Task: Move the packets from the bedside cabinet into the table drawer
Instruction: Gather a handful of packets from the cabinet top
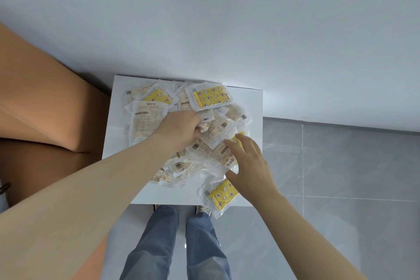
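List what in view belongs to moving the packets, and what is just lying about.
Job: hand-warmer packets, piled on the white bedside cabinet; left hand gripping some; right hand open over others.
Not the job: brown furniture at left, grey tiled floor, white wall.

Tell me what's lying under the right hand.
The right hand lies open on the pile, covering white packets; a yellow packet pokes out by its wrist, overhanging the cabinet edge. How many lie beneath the palm is hidden.
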A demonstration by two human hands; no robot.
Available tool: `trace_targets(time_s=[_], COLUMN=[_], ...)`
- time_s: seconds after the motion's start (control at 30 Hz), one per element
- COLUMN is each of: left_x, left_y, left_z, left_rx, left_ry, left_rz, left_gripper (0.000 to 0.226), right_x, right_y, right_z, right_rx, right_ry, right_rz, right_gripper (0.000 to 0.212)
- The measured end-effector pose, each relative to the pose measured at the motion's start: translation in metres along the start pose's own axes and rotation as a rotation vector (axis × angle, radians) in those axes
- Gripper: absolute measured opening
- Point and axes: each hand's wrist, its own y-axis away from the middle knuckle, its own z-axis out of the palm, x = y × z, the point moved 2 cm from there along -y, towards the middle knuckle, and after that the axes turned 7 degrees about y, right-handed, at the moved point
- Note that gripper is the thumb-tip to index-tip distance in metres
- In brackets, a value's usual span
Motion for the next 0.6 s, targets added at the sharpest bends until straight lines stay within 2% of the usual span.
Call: trace_targets(time_s=[0.3,0.43,0.6], left_x=[-0.004,-0.002,-0.004], left_y=[0.006,0.018,0.036], left_z=[-0.008,-0.018,-0.026], left_rx=[0.133,0.179,0.254], left_ry=[0.094,0.166,0.255], left_rz=[0.009,0.017,-0.040], left_gripper=[0.019,0.036,0.015], right_x=[-0.005,-0.002,-0.002], right_y=[-0.021,-0.028,-0.031], right_z=[0.001,0.000,-0.005], right_rx=[0.021,0.075,0.180], right_ry=[0.039,0.024,-0.043], right_rz=[-0.161,-0.185,-0.185], right_gripper=[0.056,0.051,0.042])
